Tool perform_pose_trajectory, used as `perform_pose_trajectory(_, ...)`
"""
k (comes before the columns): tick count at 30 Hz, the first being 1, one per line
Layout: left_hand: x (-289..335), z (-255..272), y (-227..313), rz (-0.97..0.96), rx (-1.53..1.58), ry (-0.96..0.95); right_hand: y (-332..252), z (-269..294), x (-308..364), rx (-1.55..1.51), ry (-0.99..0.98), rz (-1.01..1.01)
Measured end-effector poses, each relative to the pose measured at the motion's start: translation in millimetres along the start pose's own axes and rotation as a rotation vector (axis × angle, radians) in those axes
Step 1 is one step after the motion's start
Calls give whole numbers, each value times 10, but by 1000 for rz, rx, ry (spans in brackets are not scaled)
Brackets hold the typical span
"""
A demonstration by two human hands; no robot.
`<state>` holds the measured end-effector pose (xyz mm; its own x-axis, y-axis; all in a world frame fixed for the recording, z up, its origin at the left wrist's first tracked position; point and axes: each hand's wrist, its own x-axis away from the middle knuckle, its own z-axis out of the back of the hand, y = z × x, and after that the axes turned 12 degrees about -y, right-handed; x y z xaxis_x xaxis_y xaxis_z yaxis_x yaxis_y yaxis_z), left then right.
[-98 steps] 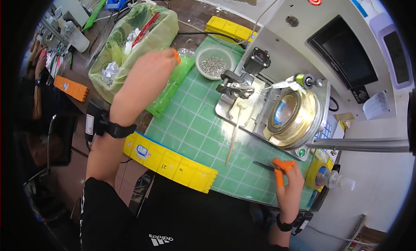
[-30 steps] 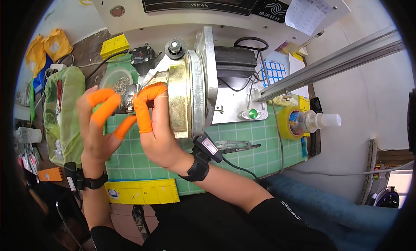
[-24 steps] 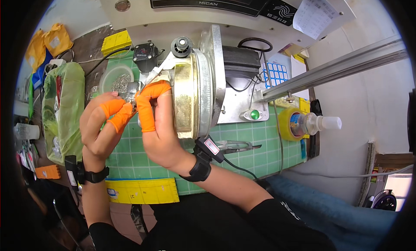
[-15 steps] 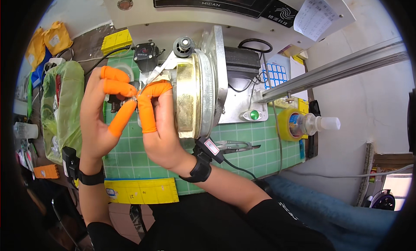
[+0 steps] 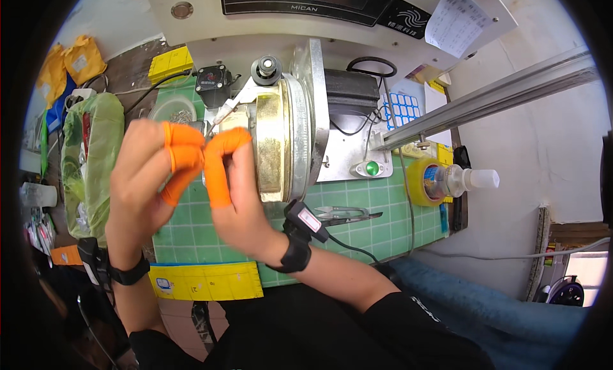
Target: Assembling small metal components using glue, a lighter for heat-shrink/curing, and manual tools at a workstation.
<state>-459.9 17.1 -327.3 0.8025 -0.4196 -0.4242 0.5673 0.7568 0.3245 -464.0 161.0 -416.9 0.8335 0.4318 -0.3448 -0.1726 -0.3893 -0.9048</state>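
Observation:
My left hand (image 5: pixel 145 178), with orange finger cots on its fingertips, is closed in a pinch. My right hand (image 5: pixel 239 191), in orange cots too, is pinched against it, the fingertips meeting in front of the machine. Whatever lies between them is too small and covered to make out. Just right of my right fingers stands a brass-coloured drum (image 5: pixel 271 146) with a grey toothed rim. A thin white pointed rod (image 5: pixel 226 109) slants down to the fingertips from an arm with a black knob (image 5: pixel 267 66). Behind my left hand sits a clear round dish (image 5: pixel 171 105) holding small metal bits.
A green gridded mat (image 5: pixel 351 210) bears small scissors (image 5: pixel 345 215). Tape (image 5: pixel 421 181) and a white-capped bottle (image 5: pixel 479 178) lie to the right, near a green button (image 5: pixel 371 168). A metal rail (image 5: pixel 485 102) crosses there. Left is a green plastic bag (image 5: pixel 96 159); in front, a yellow strip (image 5: pixel 207 280).
My left hand has drawn slightly down and left, its fingers curling in tighter, and the dish behind it has come into sight. The right hand has barely moved.

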Motion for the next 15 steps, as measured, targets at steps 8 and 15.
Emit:
perform_pose_trajectory(8,152,-105,70,-44,201,-28,-381,18,372,-305,-2,-250)
perform_pose_trajectory(15,182,-341,-170,32,805,116,-1264,736,756,-29,-741,-175)
